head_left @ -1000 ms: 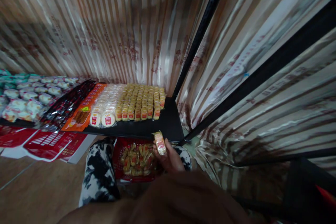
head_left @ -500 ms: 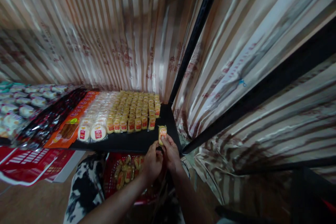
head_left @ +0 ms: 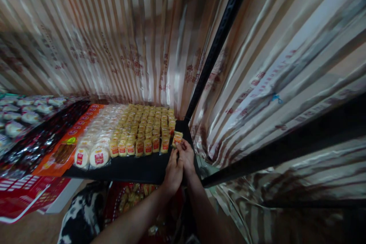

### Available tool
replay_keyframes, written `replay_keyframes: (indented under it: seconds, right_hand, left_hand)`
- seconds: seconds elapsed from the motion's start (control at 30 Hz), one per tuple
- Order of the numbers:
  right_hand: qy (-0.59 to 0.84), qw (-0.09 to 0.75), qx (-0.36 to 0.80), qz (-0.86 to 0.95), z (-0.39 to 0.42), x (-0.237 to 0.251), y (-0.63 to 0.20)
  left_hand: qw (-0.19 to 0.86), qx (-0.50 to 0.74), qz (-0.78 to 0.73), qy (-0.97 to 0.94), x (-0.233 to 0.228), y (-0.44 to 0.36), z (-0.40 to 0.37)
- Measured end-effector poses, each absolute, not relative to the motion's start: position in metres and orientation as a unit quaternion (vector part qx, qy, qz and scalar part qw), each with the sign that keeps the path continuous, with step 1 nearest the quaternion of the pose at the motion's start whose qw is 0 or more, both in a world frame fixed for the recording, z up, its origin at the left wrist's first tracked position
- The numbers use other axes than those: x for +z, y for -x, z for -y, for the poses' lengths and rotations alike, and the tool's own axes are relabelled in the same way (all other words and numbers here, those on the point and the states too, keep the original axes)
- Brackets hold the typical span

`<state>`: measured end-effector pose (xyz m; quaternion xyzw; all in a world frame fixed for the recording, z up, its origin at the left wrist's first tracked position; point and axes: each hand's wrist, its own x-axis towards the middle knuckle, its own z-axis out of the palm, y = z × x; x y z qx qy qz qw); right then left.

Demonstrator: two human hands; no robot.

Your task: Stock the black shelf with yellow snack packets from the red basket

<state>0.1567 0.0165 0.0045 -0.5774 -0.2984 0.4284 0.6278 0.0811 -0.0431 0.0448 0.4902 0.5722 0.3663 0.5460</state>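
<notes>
On the black shelf (head_left: 137, 167), rows of yellow packets (head_left: 144, 126) sit at ten o'clock of the hands. The left hand (head_left: 172, 171) and right hand (head_left: 187, 156) together pinch one small yellow, red-labelled snack packet (head_left: 177, 138), upright at the rows' right end.

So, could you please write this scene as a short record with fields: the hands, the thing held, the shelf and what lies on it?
left hand: left hand at the lower end of the packet, beside the right hand
right hand: right hand pinching the small yellow wrapped snack packet
packet place: over the right end of the black flat shelf, next to the rows
on shelf: rows of yellow packets, round white cakes in clear wrap, orange flat pack
below shelf: red basket of snacks
</notes>
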Motion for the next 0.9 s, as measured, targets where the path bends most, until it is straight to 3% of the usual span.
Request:
replay_keyframes:
  seconds: [0.63, 0.9]
  right_hand:
    - [0.702, 0.473, 0.276, 0.457, -0.045, -0.01, -0.159]
    - [0.662, 0.524, 0.292, 0.449, -0.05, -0.016, -0.153]
  left_hand:
    - [0.554, 0.405, -0.528, -0.5, 0.005, -0.084, 0.012]
    - [0.556, 0.405, -0.545, -0.48, 0.008, -0.069, 0.01]
